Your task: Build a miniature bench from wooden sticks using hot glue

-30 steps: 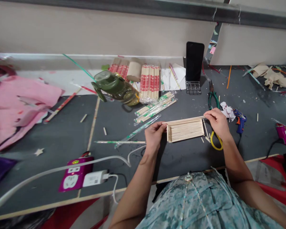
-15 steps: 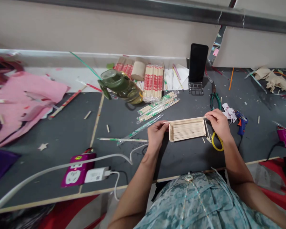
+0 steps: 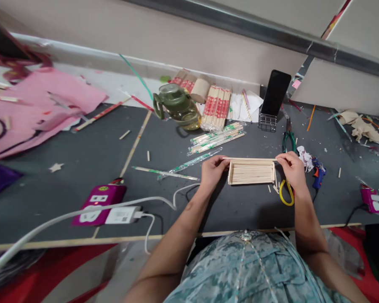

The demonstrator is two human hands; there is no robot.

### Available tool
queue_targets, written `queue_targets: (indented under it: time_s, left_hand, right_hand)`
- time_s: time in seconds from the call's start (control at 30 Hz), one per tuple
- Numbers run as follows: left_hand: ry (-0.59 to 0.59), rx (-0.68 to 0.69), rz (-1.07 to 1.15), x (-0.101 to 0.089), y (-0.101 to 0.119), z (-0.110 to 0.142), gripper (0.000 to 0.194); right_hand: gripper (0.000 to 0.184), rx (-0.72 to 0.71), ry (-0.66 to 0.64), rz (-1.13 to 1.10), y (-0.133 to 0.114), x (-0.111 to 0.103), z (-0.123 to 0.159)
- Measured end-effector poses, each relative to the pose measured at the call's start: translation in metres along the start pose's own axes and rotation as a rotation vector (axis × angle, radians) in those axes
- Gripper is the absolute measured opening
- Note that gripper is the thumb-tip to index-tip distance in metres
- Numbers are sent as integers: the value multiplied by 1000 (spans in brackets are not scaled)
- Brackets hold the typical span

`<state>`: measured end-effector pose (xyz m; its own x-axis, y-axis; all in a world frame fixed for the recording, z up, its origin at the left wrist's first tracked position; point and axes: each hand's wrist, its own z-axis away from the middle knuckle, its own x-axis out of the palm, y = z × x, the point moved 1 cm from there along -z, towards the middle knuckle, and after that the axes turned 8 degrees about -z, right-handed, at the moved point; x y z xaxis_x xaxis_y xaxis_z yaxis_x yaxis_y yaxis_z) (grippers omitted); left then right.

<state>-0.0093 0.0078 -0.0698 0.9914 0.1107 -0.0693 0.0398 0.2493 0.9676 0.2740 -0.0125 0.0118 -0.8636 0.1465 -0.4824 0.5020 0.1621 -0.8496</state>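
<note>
A small shallow tray of pale wooden sticks laid side by side (image 3: 252, 174) sits in front of me, with low raised edges at its ends. Along its far edge runs a long thin wooden stick (image 3: 252, 159). My left hand (image 3: 213, 170) pinches the stick's left end between thumb and fingers. At the other end, my right hand (image 3: 292, 170) has its fingertips closed on the stick. Whether the stick touches the tray all along, I cannot tell. Short cut stick pieces (image 3: 276, 189) and the yellow handle of a tool (image 3: 286, 192) lie beside my right wrist.
Behind the tray are wrapped chopsticks (image 3: 219, 139), a green-lidded glass teapot (image 3: 178, 105) and a phone on a wire stand (image 3: 275, 93). Pliers (image 3: 289, 139) and a blue glue gun (image 3: 318, 172) lie right. A white cable (image 3: 113, 204) crosses by a purple power strip (image 3: 109, 195).
My view has tilted and shifted, so the bench looks turned. The tray now appears more level, and both hands still pinch the stick at its far edge.
</note>
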Motion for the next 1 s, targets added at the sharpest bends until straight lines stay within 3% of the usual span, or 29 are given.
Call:
queue_targets:
  time_s: [1.0]
  left_hand:
    - [-5,43,-8,3,-8,-5,21]
  right_hand:
    - [17,18,-6,1,7,-1,-5]
